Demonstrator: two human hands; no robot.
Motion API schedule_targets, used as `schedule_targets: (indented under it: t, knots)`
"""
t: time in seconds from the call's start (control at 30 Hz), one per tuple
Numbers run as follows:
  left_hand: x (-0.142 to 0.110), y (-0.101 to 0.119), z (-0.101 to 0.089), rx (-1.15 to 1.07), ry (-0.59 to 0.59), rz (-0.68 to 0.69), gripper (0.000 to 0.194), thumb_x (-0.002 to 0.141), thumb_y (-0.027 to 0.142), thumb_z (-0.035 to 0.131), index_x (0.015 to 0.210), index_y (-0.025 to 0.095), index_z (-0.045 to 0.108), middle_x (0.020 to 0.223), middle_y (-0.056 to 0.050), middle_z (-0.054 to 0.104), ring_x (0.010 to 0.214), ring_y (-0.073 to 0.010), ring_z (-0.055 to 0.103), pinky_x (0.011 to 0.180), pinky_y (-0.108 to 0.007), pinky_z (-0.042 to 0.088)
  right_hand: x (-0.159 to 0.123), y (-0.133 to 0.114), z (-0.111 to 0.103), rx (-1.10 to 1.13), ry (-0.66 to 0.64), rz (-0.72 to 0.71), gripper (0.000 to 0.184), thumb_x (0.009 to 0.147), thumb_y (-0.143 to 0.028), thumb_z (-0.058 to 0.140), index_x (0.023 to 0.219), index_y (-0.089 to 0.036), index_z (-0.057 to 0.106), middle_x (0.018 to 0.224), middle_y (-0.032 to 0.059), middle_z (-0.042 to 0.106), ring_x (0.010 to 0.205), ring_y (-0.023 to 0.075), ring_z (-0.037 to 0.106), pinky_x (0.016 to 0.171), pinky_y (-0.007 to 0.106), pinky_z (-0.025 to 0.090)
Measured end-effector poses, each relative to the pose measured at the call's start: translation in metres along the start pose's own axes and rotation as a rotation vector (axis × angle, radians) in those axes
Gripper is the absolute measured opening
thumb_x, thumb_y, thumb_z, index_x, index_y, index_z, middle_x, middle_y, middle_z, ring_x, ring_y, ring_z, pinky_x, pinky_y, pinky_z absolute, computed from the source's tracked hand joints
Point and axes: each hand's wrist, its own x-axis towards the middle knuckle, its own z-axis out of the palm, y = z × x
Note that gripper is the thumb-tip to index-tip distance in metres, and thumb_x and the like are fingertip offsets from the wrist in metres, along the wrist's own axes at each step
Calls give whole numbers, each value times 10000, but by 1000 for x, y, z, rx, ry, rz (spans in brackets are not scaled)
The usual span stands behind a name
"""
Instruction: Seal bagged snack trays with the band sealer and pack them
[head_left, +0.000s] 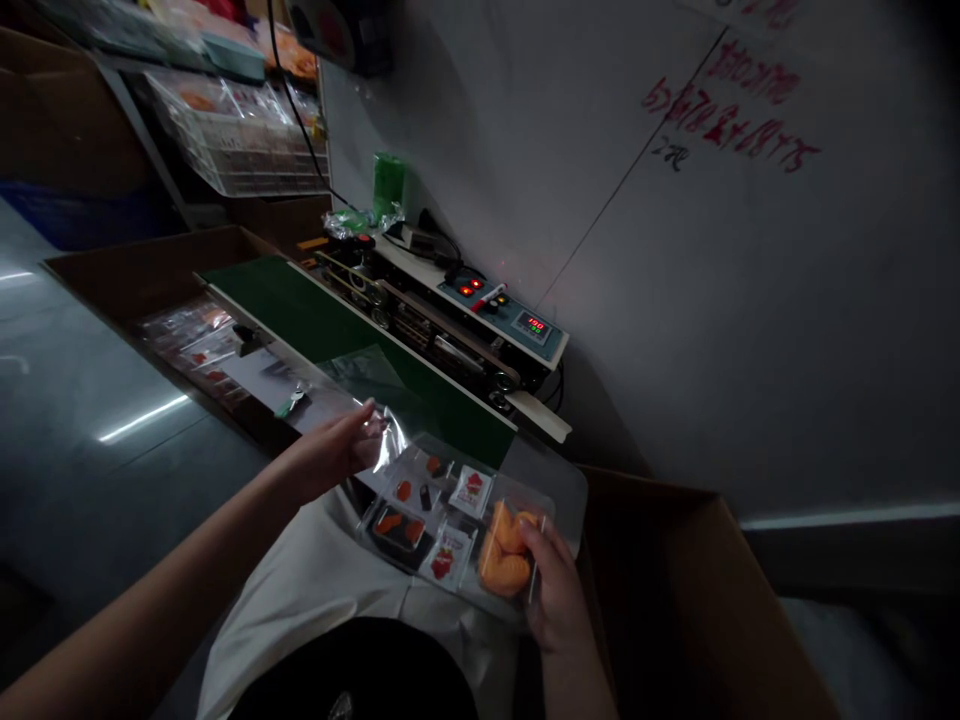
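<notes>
Fingers [366, 428] on crinkled clear bag [457, 520]

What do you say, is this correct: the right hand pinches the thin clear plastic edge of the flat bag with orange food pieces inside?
No: the head view shows that the left hand, not the right hand, pinches the thin clear plastic edge of the flat bag with orange food pieces inside.

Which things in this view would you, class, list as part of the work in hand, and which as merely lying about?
In hand:
left hand, clear plastic bag
right hand, clear pack of orange pieces, printed cards

Lying about:
band sealer
green conveyor belt
cardboard box
crate of packets
</notes>
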Motion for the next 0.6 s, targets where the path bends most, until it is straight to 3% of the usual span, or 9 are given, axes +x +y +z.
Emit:
schedule_targets:
  t: [0.13,0.23,0.43,0.6]
  knots:
    - [-2,-8,-2,114,-71,55,360,653,363,939,845,132,741,748,-30,692,653,-109,641,637,-183,549,2,2,5,-9,-37,31,509,578,-468,935,993,-236,751,909,3,758,821,187,710,703,261,580]
    - [-4,-10,-5,155,-117,34,436,621,383,954,940,143,779,736,-27,698,637,-97,616,603,-164,508,0,3,10,-2,-33,46,574,556,-489,942,1026,-232,737,956,18,760,866,217,711,741,307,592]
    - [-14,-15,-2,135,-194,-39,592,682,554,875,1136,192,763,1179,-146,750,1010,-247,722,796,-269,579,-3,11,6,-19,-18,0,539,569,-465,944,1005,-221,740,936,4,742,847,177,692,695,239,562]
    - [-21,-27,13,229,-101,-28,541,678,530,875,1079,185,769,1056,-128,784,812,-208,734,604,-230,546,-4,17,7,12,-5,-8,512,593,-464,929,1000,-219,736,940,4,743,880,175,693,752,250,569]
